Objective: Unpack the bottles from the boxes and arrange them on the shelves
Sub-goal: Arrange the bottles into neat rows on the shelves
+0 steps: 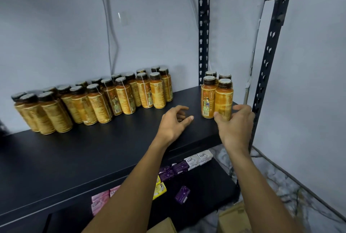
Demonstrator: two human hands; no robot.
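While gripped — bottle (224, 100), black shelf (93, 158), grey wall (56, 27)

Four orange plastic bottles with black caps (217, 98) stand in the right cluster. The long left group (97, 100) holds about eighteen, some half hidden. Below are two white soap boxes (198, 158), at least three purple soap boxes (180, 167), two yellow soap boxes (161, 188) and two brown cardboard boxes (234, 217).
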